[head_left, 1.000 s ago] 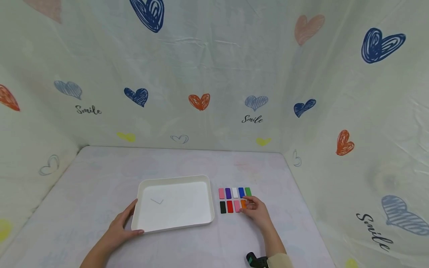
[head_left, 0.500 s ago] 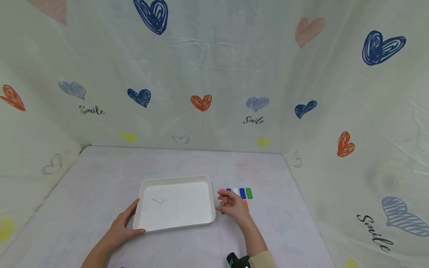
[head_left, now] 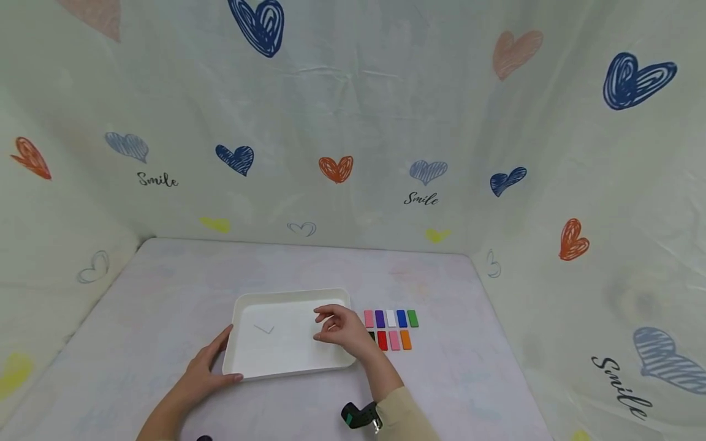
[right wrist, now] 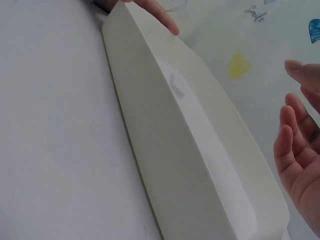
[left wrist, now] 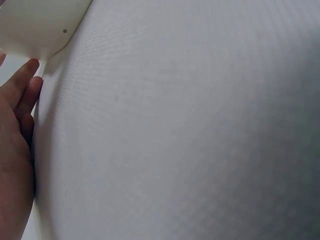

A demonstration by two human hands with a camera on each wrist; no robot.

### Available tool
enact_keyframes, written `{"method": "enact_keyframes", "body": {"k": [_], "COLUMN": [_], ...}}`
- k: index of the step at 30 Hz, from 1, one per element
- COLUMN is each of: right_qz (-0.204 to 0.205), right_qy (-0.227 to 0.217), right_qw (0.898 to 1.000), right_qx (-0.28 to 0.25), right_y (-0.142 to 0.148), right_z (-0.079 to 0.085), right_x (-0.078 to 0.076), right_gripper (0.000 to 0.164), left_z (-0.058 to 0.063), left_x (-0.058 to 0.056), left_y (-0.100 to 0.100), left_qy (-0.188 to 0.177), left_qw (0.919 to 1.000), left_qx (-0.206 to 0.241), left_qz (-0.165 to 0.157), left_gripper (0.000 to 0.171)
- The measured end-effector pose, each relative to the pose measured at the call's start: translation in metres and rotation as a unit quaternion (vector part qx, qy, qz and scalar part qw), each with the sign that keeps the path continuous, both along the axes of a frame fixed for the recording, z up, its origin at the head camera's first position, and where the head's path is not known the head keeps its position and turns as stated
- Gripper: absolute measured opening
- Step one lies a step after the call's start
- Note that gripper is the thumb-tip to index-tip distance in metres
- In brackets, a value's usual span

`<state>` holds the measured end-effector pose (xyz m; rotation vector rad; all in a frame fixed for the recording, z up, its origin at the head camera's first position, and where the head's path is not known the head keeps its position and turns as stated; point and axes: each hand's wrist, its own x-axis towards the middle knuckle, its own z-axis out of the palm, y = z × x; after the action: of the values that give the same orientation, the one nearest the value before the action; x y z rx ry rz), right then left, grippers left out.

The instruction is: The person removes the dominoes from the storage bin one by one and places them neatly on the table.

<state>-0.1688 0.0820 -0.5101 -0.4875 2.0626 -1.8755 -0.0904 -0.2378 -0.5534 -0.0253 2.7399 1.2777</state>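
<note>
A shallow white tray (head_left: 287,367) lies on the table, with a thin grey V-shaped mark (head_left: 264,329) inside it. My left hand (head_left: 201,373) holds its near-left corner, the thumb at the front rim and the fingers along the left side; those fingers also show beside the tray wall (left wrist: 45,25) in the left wrist view. Above the tray's right part hovers my right hand (head_left: 344,331), its fingers loosely bent and the thumb apart from the index finger. Nothing shows between them. The right wrist view has this hand (right wrist: 302,165) at its right edge.
Right of the tray lie two rows of small coloured blocks: pink (head_left: 368,318), purple (head_left: 380,318), white (head_left: 391,318), blue (head_left: 402,318) and green (head_left: 412,318) behind, red (head_left: 382,340), another pink (head_left: 394,340) and orange (head_left: 406,340) in front. A black block (head_left: 372,335) is partly hidden by the right hand.
My right hand has moved left from the right end of the block rows to above the tray, uncovering most blocks. The left hand stays at the tray's corner. The head view has shifted slightly.
</note>
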Motion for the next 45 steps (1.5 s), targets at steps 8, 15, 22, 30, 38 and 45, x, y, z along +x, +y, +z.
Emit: {"method": "enact_keyframes", "body": {"k": [8,15,22,30,38,45], "right_qz": [0.039,0.1,0.132,0.155,0.172,0.17], "right_qy": [-0.003,0.019,0.047,0.047,0.057,0.078], "right_qw": [0.999,0.994,0.984,0.972,0.962,0.952], "right_qx": [0.019,0.046,0.107,0.169,0.205,0.241], "right_y": [-0.035,-0.053,-0.07,-0.082,-0.096,-0.106], "right_z": [0.004,-0.001,-0.001,-0.003,-0.007,-0.016], "right_x": [-0.014,-0.022,-0.036,-0.049,-0.062,-0.068], "right_gripper": [0.046,0.049,0.048,0.047,0.046,0.044], "left_z": [-0.001,-0.002,0.001,0.002,0.001,-0.002], "left_x": [-0.001,-0.002,-0.002,-0.003,-0.004,-0.004], "left_y": [-0.001,0.001,0.0,0.0,-0.004,-0.004], "left_qy": [-0.001,-0.014,-0.029,-0.006,-0.008,0.007], "left_qw": [1.0,0.9998,0.9995,1.0,1.0,0.9999], "left_qx": [-0.002,-0.012,-0.007,-0.004,-0.001,0.008], "left_qz": [0.003,0.009,0.007,-0.007,-0.001,-0.01], "left_gripper": [0.113,0.114,0.115,0.111,0.114,0.112]}}
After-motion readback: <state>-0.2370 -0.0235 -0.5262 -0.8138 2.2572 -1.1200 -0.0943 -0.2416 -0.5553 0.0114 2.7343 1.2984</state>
